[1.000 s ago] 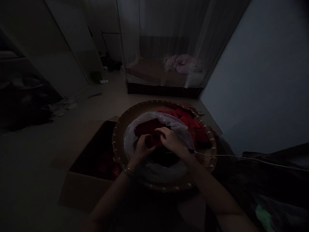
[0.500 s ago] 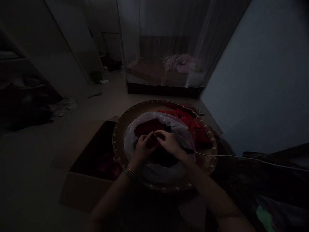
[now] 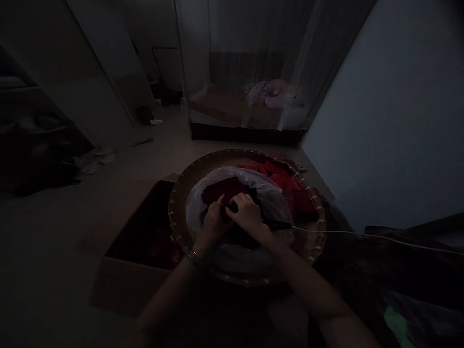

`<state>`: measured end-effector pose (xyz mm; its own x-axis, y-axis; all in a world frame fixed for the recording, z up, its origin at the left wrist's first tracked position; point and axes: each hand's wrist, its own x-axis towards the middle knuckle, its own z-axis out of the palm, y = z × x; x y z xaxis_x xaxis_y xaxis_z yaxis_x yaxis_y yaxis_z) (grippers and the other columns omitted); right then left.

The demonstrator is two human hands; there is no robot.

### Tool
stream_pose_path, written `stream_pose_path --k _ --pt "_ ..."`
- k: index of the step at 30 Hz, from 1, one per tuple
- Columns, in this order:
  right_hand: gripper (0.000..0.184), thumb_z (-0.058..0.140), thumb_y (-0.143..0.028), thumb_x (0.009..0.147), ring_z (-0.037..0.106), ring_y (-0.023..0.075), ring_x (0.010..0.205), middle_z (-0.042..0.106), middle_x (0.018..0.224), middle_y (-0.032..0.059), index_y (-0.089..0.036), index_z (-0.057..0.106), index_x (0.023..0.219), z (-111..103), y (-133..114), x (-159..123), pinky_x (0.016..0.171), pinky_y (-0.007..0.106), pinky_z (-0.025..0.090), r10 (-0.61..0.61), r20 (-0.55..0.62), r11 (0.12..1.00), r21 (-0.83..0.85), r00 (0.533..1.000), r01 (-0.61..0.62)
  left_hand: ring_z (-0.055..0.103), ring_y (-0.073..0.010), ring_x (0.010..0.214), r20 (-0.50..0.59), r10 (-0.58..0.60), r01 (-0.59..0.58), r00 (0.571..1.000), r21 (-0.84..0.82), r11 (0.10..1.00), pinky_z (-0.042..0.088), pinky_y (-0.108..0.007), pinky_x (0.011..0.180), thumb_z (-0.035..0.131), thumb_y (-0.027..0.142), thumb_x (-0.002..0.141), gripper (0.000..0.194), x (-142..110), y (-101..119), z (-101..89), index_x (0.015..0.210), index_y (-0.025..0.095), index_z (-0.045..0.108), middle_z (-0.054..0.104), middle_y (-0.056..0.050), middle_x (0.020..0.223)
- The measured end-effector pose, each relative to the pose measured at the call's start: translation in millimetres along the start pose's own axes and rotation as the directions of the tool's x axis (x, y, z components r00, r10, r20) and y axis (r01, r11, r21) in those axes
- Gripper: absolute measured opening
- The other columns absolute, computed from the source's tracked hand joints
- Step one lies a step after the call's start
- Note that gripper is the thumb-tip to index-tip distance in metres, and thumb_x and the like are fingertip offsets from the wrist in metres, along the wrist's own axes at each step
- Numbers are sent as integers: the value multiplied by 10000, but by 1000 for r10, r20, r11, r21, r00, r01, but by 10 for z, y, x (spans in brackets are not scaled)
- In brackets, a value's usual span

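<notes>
Over the middle of a round woven bamboo tray (image 3: pixel 175 212), my left hand (image 3: pixel 214 222) and my right hand (image 3: pixel 247 212) meet, fingers curled and fingertips close together. What they pinch is too dark and small to make out. Under them a whitish plastic bag (image 3: pixel 197 198) lies spread, with dark red material (image 3: pixel 224 188) and something black in its opening. A black handle-like tool (image 3: pixel 277 224) with a thin white cord (image 3: pixel 337 232) rests beside my right wrist. Flat red pieces (image 3: pixel 286 183) are heaped on the tray's right side.
An open cardboard box (image 3: pixel 134 278) with shiny red things inside stands left of the tray. Behind are a bed (image 3: pixel 221 104) with sheer curtains and a pink bundle (image 3: pixel 277 94). A pale wall (image 3: pixel 391 121) rises at right. The room is very dim.
My right hand has shifted slightly left, its fingers more curled. My left index finger now points up more. The tray and its contents have stayed put.
</notes>
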<state>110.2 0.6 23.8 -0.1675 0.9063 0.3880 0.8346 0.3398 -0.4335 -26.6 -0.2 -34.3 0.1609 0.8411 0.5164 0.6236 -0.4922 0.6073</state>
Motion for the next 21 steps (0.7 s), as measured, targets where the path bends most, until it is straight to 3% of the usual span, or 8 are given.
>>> stream_pose_path --k 6,10,13,16,21 --pt "83 604 -277 770 530 206 860 623 815 42 -217 614 713 -20 98 4 758 310 432 63 -3 997 35 998 -63 518 -222 935 0 -17 17 1000 11 1000 446 -374 850 697 234 647 839 -8 -38 18 1370 170 276 525 -82 1029" --pt "100 593 -255 774 575 187 857 645 904 48 -205 642 846 -64 229 11 785 312 448 58 36 982 179 998 -63 513 -218 930 5 -24 23 1000 13 1000 442 -376 858 709 210 623 878 -6 -27 10 1378 190 261 514 -66 1021" --pt "223 579 -188 768 624 160 807 677 922 42 -189 631 986 -56 281 25 742 282 472 114 125 924 350 985 -152 509 -219 942 17 -26 26 1000 2 1000 443 -372 858 717 198 612 887 0 -6 -2 1374 192 262 505 -63 1023" --pt "167 601 -159 743 650 163 773 710 843 26 -190 676 889 -47 283 41 731 275 474 136 208 886 413 969 -213 506 -221 961 31 -36 36 999 -6 999 444 -370 859 721 197 606 890 4 9 -10 1370 196 265 497 -68 1052" --pt "101 621 -195 762 629 167 769 709 818 19 -205 706 815 -96 224 51 738 284 461 80 98 925 363 992 -110 514 -216 954 33 -53 54 998 -16 998 454 -356 837 722 192 601 891 -3 6 -6 1370 200 272 500 -67 1057"
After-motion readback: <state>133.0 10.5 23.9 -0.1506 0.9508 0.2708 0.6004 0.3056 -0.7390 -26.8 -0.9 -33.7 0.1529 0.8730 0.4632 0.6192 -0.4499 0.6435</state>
